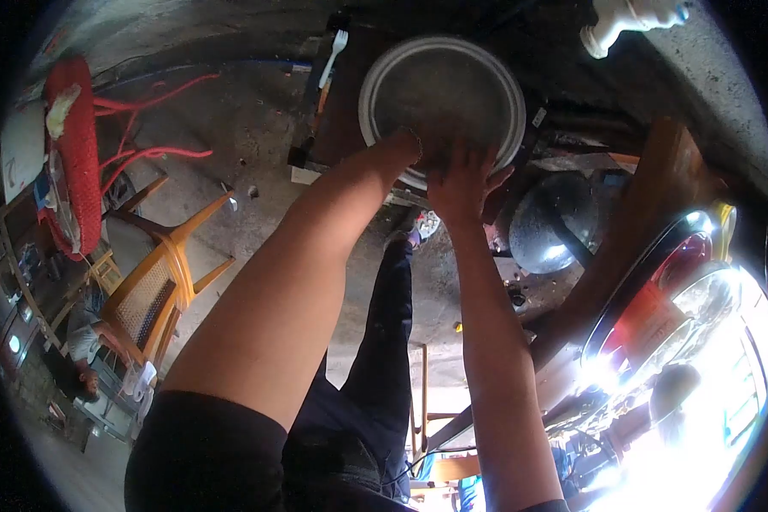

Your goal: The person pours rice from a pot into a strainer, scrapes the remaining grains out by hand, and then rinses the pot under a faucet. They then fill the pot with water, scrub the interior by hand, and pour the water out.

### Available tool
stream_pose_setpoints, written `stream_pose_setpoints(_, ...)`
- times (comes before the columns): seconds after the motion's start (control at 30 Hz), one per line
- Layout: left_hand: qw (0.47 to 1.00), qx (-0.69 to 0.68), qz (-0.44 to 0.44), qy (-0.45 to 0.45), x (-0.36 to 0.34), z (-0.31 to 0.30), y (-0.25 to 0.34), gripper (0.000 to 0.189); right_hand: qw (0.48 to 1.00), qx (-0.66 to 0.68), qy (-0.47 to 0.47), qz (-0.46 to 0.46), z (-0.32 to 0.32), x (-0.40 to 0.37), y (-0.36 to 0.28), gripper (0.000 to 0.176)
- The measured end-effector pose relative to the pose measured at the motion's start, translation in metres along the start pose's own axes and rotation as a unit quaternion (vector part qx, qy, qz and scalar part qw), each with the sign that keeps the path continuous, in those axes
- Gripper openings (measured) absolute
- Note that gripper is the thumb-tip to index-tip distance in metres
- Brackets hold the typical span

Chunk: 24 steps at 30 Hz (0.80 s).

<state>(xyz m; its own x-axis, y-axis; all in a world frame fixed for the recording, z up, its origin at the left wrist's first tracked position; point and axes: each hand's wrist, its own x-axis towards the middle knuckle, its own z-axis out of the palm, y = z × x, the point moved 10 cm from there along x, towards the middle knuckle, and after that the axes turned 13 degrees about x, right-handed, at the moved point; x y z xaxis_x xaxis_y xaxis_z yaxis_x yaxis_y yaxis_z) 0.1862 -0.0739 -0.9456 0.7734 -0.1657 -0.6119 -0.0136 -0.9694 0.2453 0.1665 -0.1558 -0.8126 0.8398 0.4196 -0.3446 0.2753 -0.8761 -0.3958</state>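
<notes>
A large round basin with a pale rim holds dark, murky contents. My left hand reaches into its lower part, past a thin bracelet at the wrist; shadow or liquid hides its fingers. Beside it, my right hand lies over the near rim with its fingers apart and pointing into the basin. Nothing shows in its grasp. The basin stands on a dark square surface, and a white fork lies to its left.
Right of the basin are a round metal lid or pan and a wooden piece. A wooden chair and a red seat with red legs are at left. Another person is at the lower left.
</notes>
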Motion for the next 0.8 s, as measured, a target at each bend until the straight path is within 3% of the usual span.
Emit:
stream_pose_setpoints(0.13, 0.996, 0.011, -0.056, 0.071, 0.022, -0.014, 0.002, 0.062, 1.0, 0.021, -0.003, 0.009, -0.006, 0.003, -0.005, 0.082)
stream_pose_setpoints(0.23, 0.989, 0.012, -0.119, 0.085, 0.031, -0.016, -0.005, 0.062, 0.998, 0.006, 0.049, -0.029, -0.007, 0.0, -0.006, 0.084)
stream_pose_setpoints(0.33, 0.987, 0.036, -0.152, 0.033, 0.025, -0.011, -0.008, 0.063, 1.0, 0.002, 0.023, 0.003, -0.003, 0.002, -0.002, 0.083)
stream_pose_setpoints(0.5, 0.978, 0.094, -0.129, -0.133, -0.033, 0.008, -0.007, 0.064, 0.999, 0.015, 0.046, 0.007, -0.005, -0.001, -0.001, 0.079)
stream_pose_setpoints(0.6, 0.956, 0.231, -0.097, -0.154, -0.049, 0.0, -0.017, 0.065, 0.999, 0.013, 0.043, -0.001, -0.005, -0.001, 0.0, 0.068)
stream_pose_setpoints(0.67, 0.885, 0.44, -0.092, -0.121, -0.041, -0.019, -0.036, 0.064, 1.0, 0.006, 0.019, 0.001, -0.013, 0.002, -0.007, 0.058)
stream_pose_setpoints(0.77, 0.71, 0.698, -0.063, -0.075, -0.043, -0.028, -0.046, 0.064, 0.999, -0.002, -0.036, 0.015, -0.007, -0.007, -0.007, 0.05)
stream_pose_setpoints(0.8, 0.719, 0.69, -0.054, -0.064, -0.042, -0.038, -0.05, 0.064, 0.999, -0.007, -0.034, 0.018, -0.006, -0.005, -0.005, 0.048)
